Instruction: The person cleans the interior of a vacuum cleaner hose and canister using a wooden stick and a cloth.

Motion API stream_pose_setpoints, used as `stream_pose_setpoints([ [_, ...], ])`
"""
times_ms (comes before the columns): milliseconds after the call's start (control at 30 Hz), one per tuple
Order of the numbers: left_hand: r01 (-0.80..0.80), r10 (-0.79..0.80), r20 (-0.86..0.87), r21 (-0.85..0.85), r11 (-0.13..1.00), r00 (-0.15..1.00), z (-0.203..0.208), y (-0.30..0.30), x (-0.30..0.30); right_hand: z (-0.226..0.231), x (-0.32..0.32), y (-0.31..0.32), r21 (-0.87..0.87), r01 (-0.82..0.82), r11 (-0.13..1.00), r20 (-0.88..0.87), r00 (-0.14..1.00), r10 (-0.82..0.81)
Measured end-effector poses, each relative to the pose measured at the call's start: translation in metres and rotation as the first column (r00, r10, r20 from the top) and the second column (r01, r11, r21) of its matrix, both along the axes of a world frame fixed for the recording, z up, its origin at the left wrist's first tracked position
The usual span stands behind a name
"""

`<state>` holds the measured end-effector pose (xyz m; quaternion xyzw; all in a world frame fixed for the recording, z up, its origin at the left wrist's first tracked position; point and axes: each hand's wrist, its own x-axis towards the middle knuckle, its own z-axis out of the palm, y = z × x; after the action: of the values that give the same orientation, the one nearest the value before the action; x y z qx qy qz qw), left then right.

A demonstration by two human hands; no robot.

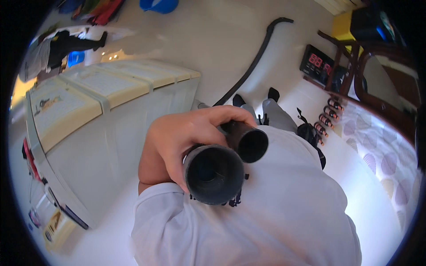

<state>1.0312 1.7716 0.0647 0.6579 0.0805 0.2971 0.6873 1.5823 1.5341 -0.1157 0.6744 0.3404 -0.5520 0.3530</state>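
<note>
Two black tubes with open round ends point up close in front of my white shirt (275,199). The nearer, wider-looking tube (214,175) sits lower left; the other tube (253,144) lies beside it to the upper right. My left hand (191,131) wraps round both, its fingers across the top and down the left side. Their lower lengths are hidden behind the hand and the tube mouths. Dark strands hang just below the nearer tube. Beyond my hand a long black curved hose-like piece (253,66) stretches over the pale floor. My right hand is not in view.
At left stands a large pale cabinet (111,137) with cream panels. A blue bucket (159,5) is at the far edge. To the right are a dark wooden chair (368,88), a digital clock (316,62), several small bottles (328,117) and patterned cloth (372,155).
</note>
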Motion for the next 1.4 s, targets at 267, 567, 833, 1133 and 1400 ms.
stream_pose_setpoints([
  [267,-0.728,0.510,-0.727,0.021,0.685,0.459,0.024,-0.040,0.025,0.099,-0.070,0.100,0.493,-0.005,0.870,-0.056,0.998,0.038],
  [567,-0.043,-0.041,-0.275,-0.293,0.955,0.961,-0.031,0.010,-0.055,0.145,-0.146,0.101,0.491,-0.153,0.857,-0.164,0.950,0.264],
  [833,-0.318,0.312,-0.123,-0.028,0.948,0.942,-0.003,0.008,-0.007,0.086,-0.178,0.081,0.884,-0.026,0.466,-0.021,0.995,0.096],
  [1133,-0.014,0.018,0.036,-0.104,0.995,0.999,-0.003,-0.009,-0.018,0.282,-0.167,0.201,0.545,0.798,0.258,-0.798,0.400,0.450],
  [1400,-0.068,0.068,0.005,-0.089,0.994,0.998,-0.012,-0.021,-0.014,0.269,-0.295,0.280,0.396,0.540,0.742,-0.703,-0.342,0.624],
])
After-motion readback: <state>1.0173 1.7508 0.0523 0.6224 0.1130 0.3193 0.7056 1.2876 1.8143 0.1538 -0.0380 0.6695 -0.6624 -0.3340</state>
